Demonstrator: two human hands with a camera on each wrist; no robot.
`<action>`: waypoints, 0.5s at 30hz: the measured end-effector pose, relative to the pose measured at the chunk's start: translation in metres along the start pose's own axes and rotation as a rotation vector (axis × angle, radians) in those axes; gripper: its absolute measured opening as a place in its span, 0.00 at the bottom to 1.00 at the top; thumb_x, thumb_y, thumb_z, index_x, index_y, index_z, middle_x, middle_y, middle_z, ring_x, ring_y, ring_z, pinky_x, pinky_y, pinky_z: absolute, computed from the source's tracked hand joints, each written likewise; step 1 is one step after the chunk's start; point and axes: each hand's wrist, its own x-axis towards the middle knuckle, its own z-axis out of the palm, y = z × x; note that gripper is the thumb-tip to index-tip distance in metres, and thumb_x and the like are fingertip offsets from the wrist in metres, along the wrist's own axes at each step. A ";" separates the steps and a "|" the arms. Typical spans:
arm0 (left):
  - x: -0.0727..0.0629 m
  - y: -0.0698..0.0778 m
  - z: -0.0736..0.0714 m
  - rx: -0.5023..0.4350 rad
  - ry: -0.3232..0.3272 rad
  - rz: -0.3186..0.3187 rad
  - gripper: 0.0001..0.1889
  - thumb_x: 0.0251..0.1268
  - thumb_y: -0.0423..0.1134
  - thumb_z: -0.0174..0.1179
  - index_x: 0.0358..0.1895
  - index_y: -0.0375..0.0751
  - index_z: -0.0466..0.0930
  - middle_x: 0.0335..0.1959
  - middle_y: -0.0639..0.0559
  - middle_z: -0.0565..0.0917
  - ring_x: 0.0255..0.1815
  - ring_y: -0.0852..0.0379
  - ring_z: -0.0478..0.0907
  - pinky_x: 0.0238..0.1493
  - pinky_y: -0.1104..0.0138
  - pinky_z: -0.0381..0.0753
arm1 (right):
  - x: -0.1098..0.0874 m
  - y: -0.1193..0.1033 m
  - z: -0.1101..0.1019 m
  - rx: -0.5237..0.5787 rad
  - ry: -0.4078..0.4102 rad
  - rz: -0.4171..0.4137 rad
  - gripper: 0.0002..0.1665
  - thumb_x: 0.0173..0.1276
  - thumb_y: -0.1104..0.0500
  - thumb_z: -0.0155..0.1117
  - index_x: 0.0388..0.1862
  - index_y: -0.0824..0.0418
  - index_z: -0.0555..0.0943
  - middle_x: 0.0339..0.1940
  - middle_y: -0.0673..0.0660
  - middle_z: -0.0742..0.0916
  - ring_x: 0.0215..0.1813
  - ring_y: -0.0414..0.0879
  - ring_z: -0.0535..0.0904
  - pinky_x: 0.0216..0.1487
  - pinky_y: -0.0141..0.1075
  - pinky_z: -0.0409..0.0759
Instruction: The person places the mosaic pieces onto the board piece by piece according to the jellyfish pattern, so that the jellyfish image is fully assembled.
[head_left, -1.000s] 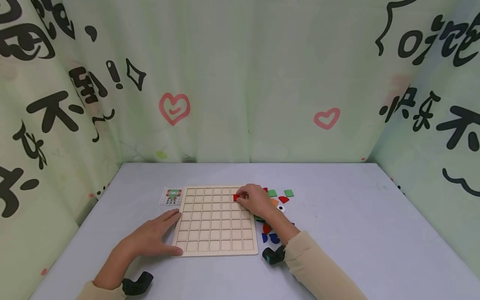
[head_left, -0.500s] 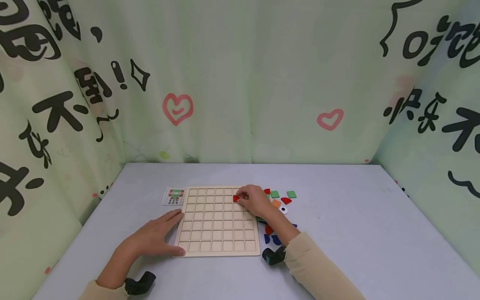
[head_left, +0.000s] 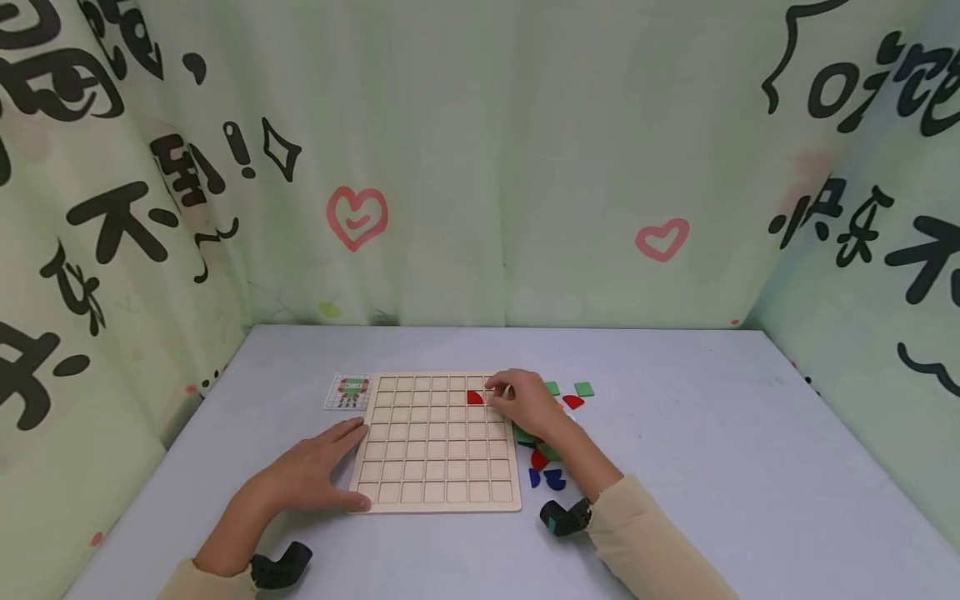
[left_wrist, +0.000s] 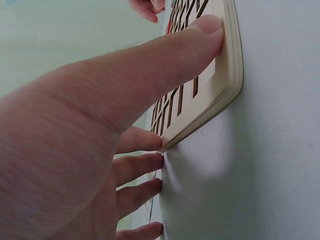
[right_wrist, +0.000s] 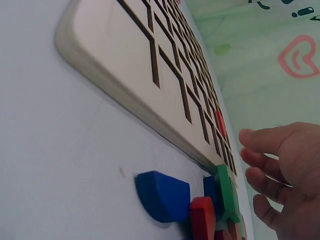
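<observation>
A wooden grid board (head_left: 438, 450) lies on the white table. One red quarter-round piece (head_left: 475, 397) sits in a cell near its top right. My right hand (head_left: 528, 404) hovers over the board's upper right, just beside that piece; the right wrist view shows loosely bent fingers (right_wrist: 265, 162) with nothing between them. At the board's left side, my left hand (head_left: 303, 475) steadies it. The left wrist view has the thumb (left_wrist: 205, 37) flat on the board's border, while the other fingers extend along its edge, tips on the table.
Right of the board lie loose pieces: a green square (head_left: 583, 388), a red wedge (head_left: 573, 402), blue rounded pieces (head_left: 555, 479) and others partly behind the right arm. A small pattern card (head_left: 348, 392) lies at the board's upper left. A printed curtain (head_left: 495, 167) surrounds the table.
My right hand has let go of the red piece, which stays on the board, and has shifted slightly right. My left hand keeps its place on the board.
</observation>
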 end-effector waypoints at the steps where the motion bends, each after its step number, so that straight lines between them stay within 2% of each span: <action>1: 0.000 0.000 0.000 0.002 0.001 0.001 0.57 0.43 0.68 0.69 0.73 0.35 0.59 0.75 0.39 0.60 0.73 0.38 0.61 0.65 0.44 0.67 | -0.001 0.000 -0.001 0.004 -0.001 0.004 0.14 0.66 0.59 0.65 0.50 0.57 0.84 0.34 0.49 0.82 0.35 0.43 0.72 0.35 0.32 0.73; 10: 0.001 -0.001 0.001 0.001 0.000 0.000 0.57 0.43 0.68 0.69 0.73 0.35 0.59 0.75 0.39 0.60 0.73 0.38 0.61 0.66 0.44 0.67 | -0.013 0.004 -0.013 0.016 0.032 0.011 0.15 0.64 0.59 0.68 0.50 0.58 0.83 0.36 0.50 0.82 0.34 0.43 0.71 0.30 0.31 0.71; 15: 0.001 -0.001 0.001 -0.001 0.002 0.009 0.57 0.43 0.68 0.69 0.73 0.35 0.59 0.75 0.39 0.60 0.73 0.38 0.62 0.65 0.44 0.67 | -0.023 0.010 -0.018 0.026 0.041 0.029 0.16 0.64 0.59 0.68 0.51 0.57 0.83 0.38 0.50 0.83 0.35 0.43 0.73 0.33 0.32 0.73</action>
